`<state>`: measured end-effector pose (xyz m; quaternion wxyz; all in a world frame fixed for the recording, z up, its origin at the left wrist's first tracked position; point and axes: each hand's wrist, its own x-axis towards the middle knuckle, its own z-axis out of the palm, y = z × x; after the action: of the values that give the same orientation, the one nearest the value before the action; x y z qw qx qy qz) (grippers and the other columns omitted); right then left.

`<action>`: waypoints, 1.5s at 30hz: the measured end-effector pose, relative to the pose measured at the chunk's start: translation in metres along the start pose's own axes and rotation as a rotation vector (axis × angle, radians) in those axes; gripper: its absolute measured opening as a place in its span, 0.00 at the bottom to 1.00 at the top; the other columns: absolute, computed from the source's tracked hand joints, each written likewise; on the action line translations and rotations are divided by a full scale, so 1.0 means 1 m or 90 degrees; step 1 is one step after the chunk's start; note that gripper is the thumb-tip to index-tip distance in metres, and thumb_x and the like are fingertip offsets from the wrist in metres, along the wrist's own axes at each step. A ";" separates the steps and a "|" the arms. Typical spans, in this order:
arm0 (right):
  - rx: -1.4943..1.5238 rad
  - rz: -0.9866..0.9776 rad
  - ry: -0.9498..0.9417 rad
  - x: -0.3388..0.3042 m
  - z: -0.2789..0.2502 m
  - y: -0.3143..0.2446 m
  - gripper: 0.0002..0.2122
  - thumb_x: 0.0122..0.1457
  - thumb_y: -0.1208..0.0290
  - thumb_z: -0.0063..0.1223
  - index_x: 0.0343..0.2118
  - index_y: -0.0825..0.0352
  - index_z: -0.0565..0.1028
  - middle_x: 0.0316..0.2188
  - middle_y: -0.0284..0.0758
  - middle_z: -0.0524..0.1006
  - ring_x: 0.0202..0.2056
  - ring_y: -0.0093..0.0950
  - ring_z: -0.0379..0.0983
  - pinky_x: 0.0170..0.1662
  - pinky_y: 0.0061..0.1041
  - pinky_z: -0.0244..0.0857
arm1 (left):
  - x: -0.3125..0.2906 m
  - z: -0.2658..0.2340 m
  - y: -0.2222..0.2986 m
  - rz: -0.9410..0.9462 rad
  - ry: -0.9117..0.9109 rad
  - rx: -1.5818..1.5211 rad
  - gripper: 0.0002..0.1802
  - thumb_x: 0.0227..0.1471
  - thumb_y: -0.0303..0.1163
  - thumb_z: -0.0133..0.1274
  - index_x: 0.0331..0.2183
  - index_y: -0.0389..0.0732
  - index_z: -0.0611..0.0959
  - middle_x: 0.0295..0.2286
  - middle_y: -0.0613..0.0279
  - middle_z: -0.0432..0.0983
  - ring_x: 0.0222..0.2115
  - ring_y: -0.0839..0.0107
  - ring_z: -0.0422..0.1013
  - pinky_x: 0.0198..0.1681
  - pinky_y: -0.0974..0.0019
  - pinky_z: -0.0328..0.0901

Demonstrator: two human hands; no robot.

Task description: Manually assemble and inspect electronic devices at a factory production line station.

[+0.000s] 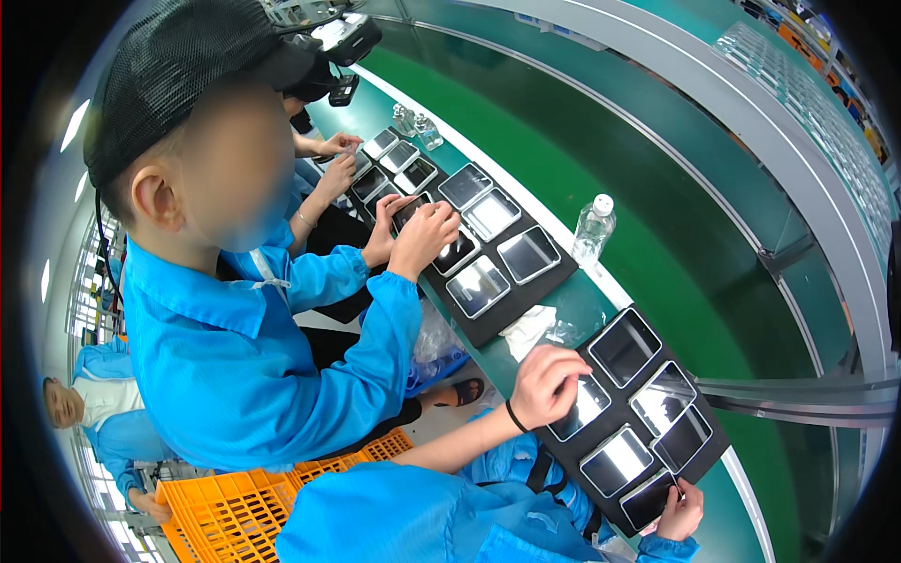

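Lower right of the frame: we see a black foam tray [706, 448] lying on the green tabletop [572, 305], carrying glossy dark rectangular panels with rounded corners and pale rims. Our left hand [547, 385] rests with curled fingers on one reflective panel [582, 409] at the tray's left edge; the grip is half-closed, fingertips pressing down on the glass rather than wrapping it. Our right hand [682, 511] sits at the bottom edge, fingers pinched narrowly on the corner of the lowest panel [648, 499], which tilts slightly off the tray. A black band circles the left wrist. Just left of the tray lies a crumpled white cloth [528, 330]. Centre of frame: a neighbouring person in a blue smock has both hands on a second black tray [497, 330] of like panels. A clear plastic bottle [592, 230] with white cap stands upright by the tabletop's edge. Lower left: an orange slotted crate [235, 507].
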<state>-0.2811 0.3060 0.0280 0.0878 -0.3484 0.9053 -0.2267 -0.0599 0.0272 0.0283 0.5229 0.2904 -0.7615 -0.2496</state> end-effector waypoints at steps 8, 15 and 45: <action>-0.001 0.025 0.030 -0.005 -0.005 -0.007 0.09 0.46 0.81 0.61 0.32 0.68 0.79 0.31 0.36 0.76 0.21 0.28 0.68 0.26 0.26 0.62 | -0.018 0.029 0.050 0.153 -0.128 -0.077 0.16 0.36 0.23 0.55 0.33 0.47 0.82 0.33 0.66 0.76 0.34 0.67 0.72 0.44 0.59 0.62; -0.010 -0.030 0.110 0.003 0.007 -0.017 0.05 0.44 0.80 0.63 0.26 0.68 0.80 0.28 0.39 0.78 0.32 0.35 0.76 0.38 0.28 0.69 | -0.041 0.051 0.085 0.311 -0.352 -0.183 0.08 0.40 0.30 0.56 0.29 0.45 0.82 0.33 0.65 0.76 0.37 0.68 0.73 0.48 0.57 0.66; -0.137 -0.078 0.185 -0.035 0.027 -0.011 0.06 0.46 0.76 0.59 0.30 0.62 0.77 0.28 0.28 0.74 0.26 0.27 0.73 0.27 0.26 0.61 | -0.108 0.095 0.121 0.468 -0.766 0.210 0.27 0.49 0.32 0.45 0.52 0.35 0.71 0.53 0.50 0.63 0.55 0.58 0.60 0.62 0.57 0.51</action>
<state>-0.2400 0.3126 0.0094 -0.0955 -0.3742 0.9044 -0.1816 -0.1405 0.1960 0.0097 0.0129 -0.0968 -0.9936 -0.0563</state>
